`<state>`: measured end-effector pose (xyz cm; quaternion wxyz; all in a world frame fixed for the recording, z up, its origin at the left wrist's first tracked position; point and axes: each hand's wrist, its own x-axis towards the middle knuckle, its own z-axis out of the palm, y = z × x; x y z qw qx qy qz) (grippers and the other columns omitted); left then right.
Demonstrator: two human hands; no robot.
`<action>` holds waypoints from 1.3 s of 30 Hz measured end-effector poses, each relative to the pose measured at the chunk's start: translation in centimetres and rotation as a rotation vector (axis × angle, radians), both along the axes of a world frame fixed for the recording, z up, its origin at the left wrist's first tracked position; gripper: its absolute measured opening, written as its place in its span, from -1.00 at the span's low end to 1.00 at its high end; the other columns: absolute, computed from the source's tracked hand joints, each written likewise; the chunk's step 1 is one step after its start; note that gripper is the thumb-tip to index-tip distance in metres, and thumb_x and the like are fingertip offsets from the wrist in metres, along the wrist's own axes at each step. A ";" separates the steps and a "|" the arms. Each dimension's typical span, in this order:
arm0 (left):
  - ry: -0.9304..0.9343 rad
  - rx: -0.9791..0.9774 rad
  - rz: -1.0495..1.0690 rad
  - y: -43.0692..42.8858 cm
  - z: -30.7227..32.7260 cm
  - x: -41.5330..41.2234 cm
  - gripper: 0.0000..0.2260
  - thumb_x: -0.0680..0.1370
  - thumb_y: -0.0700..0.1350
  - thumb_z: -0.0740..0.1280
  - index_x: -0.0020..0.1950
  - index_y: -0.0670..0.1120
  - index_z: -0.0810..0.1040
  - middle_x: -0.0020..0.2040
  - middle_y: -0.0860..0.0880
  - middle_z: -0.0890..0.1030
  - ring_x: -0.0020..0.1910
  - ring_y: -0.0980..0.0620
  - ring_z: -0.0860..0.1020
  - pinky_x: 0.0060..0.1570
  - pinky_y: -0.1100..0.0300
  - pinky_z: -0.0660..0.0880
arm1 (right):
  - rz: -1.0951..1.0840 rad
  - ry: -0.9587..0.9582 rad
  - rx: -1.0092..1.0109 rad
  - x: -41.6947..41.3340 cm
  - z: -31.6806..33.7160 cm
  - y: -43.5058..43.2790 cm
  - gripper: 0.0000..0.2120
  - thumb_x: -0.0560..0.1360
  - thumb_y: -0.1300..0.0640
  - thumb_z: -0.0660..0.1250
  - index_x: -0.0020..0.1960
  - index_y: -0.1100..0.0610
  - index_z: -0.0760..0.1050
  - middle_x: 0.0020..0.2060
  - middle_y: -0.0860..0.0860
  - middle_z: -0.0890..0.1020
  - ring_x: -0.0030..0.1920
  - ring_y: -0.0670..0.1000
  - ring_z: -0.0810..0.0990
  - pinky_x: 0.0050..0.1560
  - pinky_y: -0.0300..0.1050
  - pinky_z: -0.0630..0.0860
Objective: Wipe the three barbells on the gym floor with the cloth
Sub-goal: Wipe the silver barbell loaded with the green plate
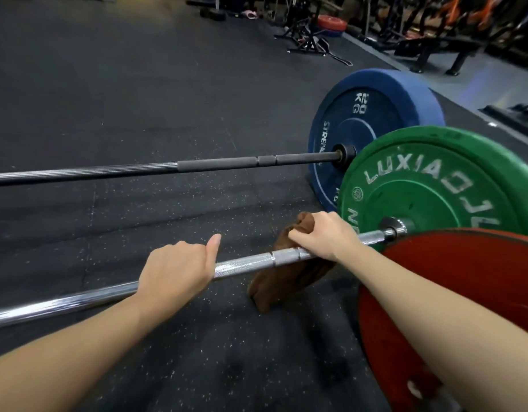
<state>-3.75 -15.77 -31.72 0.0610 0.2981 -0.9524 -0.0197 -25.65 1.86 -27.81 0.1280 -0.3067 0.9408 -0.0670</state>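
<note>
Cloth [286,282], brown and folded, is hanging over the chrome barbell [248,261], one flap drooping toward the near side and reaching the gym floor [138,84], the other bunching up on the far side. The right hand [325,237] is pressing down on it from above, its fingers [303,231] curling round cloth and bar together, so the fabric is wrapping the steel rather than merely lying on it; that looks like a grip meant for sliding along the shaft. It is sitting toward the right end of the bar, near the collar and the green plate [429,185], with the wrist straight and the forearm reaching in from the near right. The left hand [176,270] is gripping the bare knurled bar further left, palm down, knuckles on top, thumb pointing up and to the right along the bar; it is probably steadying the bar against rolling. Its fingertips are hidden beyond the shaft. The black barbell [227,165] is lying further away, well apart from both hands, ending at the blue plate [370,126]. The red plate [465,292] is standing nearest on the right, its own bar out of sight behind the right forearm.
</note>
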 end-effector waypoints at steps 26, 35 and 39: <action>-0.043 0.023 0.000 -0.1 -0.1 0.0 -0.51 0.74 0.08 -0.01 -0.28 -0.16 0.34 -0.41 -0.01 0.51 -0.36 -0.16 0.55 -0.24 0.02 0.51 | -0.129 0.010 0.025 0.3 -1.1 -1.2 -0.50 0.45 -0.31 0.25 0.08 0.08 0.61 -0.04 0.07 0.63 -0.01 0.19 0.61 -0.09 -0.06 0.47; -0.051 0.008 0.017 0.0 -0.1 -0.1 -0.42 0.72 0.15 -0.08 -0.38 -0.09 0.36 -0.40 0.00 0.49 -0.35 -0.16 0.46 -0.27 0.07 0.34 | -0.248 -0.063 -0.019 -3.3 -0.7 1.5 -0.45 0.42 -0.36 0.26 0.05 0.11 0.58 0.00 0.13 0.62 0.02 0.21 0.59 0.07 0.03 0.55; -0.058 0.015 0.003 0.1 0.0 0.0 -0.41 0.72 0.16 -0.11 -0.37 -0.09 0.37 -0.39 0.00 0.49 -0.35 -0.14 0.47 -0.27 0.08 0.36 | -0.370 0.034 0.029 -4.5 -0.1 3.1 -0.39 0.44 -0.35 0.27 0.20 0.12 0.56 0.06 0.15 0.62 0.07 0.23 0.61 0.08 0.04 0.57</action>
